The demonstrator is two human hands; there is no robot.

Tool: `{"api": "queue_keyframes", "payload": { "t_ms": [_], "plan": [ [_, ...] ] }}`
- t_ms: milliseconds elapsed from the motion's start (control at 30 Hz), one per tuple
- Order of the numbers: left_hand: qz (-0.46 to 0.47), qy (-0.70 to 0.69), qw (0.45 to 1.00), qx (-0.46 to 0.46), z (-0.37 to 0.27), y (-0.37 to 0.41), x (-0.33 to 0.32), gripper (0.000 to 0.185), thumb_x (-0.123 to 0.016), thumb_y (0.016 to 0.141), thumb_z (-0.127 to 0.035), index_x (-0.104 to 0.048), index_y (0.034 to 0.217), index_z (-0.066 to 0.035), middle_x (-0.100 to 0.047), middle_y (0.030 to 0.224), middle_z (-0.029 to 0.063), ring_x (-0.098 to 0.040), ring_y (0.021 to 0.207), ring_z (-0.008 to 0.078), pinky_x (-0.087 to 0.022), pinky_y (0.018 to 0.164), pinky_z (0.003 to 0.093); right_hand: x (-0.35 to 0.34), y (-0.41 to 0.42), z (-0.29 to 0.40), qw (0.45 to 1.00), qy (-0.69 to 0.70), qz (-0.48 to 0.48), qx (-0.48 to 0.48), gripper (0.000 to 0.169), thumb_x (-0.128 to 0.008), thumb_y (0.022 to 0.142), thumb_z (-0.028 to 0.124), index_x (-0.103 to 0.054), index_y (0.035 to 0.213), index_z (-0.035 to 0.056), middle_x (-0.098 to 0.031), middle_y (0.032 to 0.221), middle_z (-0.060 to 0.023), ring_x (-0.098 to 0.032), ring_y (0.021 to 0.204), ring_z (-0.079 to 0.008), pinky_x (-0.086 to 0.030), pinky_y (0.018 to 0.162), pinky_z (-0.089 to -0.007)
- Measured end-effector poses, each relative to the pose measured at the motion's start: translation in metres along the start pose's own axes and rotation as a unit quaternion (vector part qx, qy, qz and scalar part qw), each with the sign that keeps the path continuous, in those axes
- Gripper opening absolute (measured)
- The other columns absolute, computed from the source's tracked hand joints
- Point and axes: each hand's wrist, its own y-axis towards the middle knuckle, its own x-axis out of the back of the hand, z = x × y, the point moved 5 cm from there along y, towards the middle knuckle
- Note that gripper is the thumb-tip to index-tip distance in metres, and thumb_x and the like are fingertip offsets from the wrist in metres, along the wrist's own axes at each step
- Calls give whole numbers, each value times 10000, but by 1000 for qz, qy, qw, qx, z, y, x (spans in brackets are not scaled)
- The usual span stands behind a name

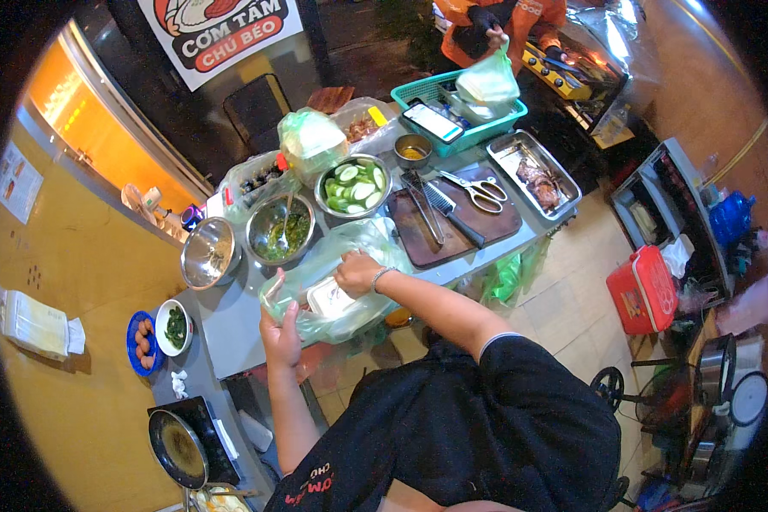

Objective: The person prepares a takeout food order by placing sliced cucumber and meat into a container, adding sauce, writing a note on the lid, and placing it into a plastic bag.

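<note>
A pale green plastic bag [358, 320] lies spread at the table's near edge, with a white lidded container [328, 298] inside it. My left hand [283, 333] holds the bag's left side, thumb up and fingers partly behind the film. Over the container's right end is my right hand [356, 274], its fingers bent down into the bag; their tips are hidden, so I cannot tell whether they grip anything. Just beyond stand a steel bowl of green sauce with a spoon [281, 229] and a steel bowl of sliced cucumber [353, 187].
A cutting board [416, 246] to the right bears tongs [425, 208], a knife [464, 224] and scissors [486, 195]. Beyond it are a steel tray of grilled meat [537, 182] and a teal basket [451, 146]. A person in orange [464, 48] holds a bag over the basket.
</note>
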Motion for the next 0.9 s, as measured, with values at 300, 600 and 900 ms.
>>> {"api": "queue_keyframes", "payload": {
  "t_ms": [300, 600, 900],
  "plan": [
    [-73, 46, 990, 111, -13, -16, 21, 358, -576, 884, -96, -496, 1226, -30, -640, 1067, 94, -636, 875, 125, -489, 723, 241, 142, -96, 62, 942, -206, -239, 114, 583, -565, 783, 126, -441, 1351, 86, -442, 1339, -205, -391, 1286, -336, -230, 1078, -543],
    [-148, -12, 987, 58, -21, -40, 47, 68, -616, 893, -104, -611, 914, -40, -629, 886, 24, -559, 785, 72, -422, 719, 198, 170, -131, -28, 769, 625, -82, -106, 158, -604, 840, 181, -628, 877, 29, -677, 845, -77, -638, 775, -158, -500, 705, -308],
    [-143, -198, 970, -8, -27, -4, 28, 135, -614, 883, -99, -657, 969, -5, -621, 1100, 123, -566, 1035, 196, -408, 937, 333, 189, -124, 24, 918, 364, -159, -10, 120, -622, 853, 63, -538, 894, -13, -661, 810, -63, -646, 741, -128, -482, 643, -248]
  ]
}}
